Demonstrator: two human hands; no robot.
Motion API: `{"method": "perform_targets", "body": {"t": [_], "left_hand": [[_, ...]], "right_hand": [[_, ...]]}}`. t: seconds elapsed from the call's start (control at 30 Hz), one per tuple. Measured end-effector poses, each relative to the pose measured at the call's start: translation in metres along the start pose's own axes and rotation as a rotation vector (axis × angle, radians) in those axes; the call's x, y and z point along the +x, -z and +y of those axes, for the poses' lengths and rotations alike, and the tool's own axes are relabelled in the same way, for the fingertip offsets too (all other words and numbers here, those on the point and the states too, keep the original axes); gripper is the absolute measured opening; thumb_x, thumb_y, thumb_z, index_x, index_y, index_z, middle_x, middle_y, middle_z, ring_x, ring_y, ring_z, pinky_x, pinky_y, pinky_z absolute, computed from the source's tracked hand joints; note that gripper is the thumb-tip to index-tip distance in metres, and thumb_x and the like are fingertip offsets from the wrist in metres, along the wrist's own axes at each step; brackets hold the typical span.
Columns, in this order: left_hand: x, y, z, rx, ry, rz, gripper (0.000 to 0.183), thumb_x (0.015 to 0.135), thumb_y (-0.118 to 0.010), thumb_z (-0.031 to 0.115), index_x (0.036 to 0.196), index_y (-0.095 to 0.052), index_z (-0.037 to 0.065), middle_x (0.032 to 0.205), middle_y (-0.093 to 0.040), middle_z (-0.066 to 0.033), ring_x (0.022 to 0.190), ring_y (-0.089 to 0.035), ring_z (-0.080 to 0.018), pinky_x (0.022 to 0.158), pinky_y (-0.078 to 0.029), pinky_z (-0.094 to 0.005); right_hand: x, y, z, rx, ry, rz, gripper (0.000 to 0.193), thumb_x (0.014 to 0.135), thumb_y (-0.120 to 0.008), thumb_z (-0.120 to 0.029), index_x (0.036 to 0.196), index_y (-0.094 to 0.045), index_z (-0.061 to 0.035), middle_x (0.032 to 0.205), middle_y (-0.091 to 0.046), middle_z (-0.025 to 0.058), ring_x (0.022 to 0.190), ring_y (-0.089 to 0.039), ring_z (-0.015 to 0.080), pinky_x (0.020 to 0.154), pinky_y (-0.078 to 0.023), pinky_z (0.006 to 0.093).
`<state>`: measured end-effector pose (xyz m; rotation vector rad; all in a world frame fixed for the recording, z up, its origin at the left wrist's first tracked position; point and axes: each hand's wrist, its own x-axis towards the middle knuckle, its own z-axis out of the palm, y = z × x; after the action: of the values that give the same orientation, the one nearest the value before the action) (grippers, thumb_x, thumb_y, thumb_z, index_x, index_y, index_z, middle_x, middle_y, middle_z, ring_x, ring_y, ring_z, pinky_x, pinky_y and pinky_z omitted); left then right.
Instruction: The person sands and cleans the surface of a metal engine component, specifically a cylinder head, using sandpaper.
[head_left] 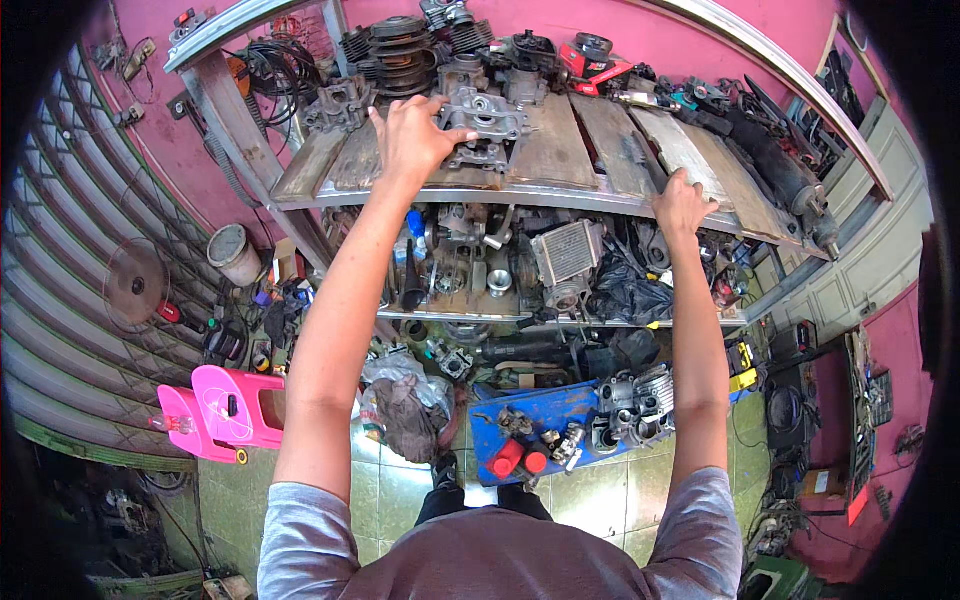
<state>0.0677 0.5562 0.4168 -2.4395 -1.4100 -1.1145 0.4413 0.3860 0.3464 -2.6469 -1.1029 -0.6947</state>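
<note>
While the right hand [685, 208] curls over the front rail [560, 197], apparently for steadiness, the left hand [412, 140] spreads thumb and fingertips around a grey cylinder head's [487, 120] left end; I cannot tell whether it grips. Finned cylinders [403, 45] crowd behind; bare wooden planks [555, 150] leave sideways room to the right.

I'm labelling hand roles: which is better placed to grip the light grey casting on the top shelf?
Probably the left hand: it is at the casting, while the right hand is farther along the top shelf.
</note>
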Motion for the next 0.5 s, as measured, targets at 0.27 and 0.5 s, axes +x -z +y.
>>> {"method": "perform_targets", "body": {"t": [0.27,0.5], "left_hand": [[0.005,0.006,0.001,-0.088,-0.018,-0.048,0.077,0.067,-0.091,0.056,0.13,-0.073,0.017,0.128,-0.072,-0.0134,0.127,-0.062,-0.0346,0.121,-0.025,-0.0669],[0.011,0.001,-0.004,-0.112,-0.02,-0.053,0.074,0.064,-0.092,0.056,0.124,-0.077,0.014,0.116,-0.075,-0.0192,0.122,-0.064,-0.0367,0.12,-0.028,-0.0644]], "right_hand": [[0.005,0.006,-0.009,0.05,-0.01,-0.016,0.055,0.081,-0.077,-0.027,0.125,-0.055,-0.0032,0.103,-0.078,0.0143,0.121,-0.063,0.0353,0.103,-0.03,0.0756],[0.004,0.012,-0.032,0.041,0.043,-0.067,0.057,0.087,-0.072,-0.033,0.13,-0.049,-0.0025,0.111,-0.076,0.0179,0.13,-0.056,0.0366,0.104,-0.027,0.0787]]}}
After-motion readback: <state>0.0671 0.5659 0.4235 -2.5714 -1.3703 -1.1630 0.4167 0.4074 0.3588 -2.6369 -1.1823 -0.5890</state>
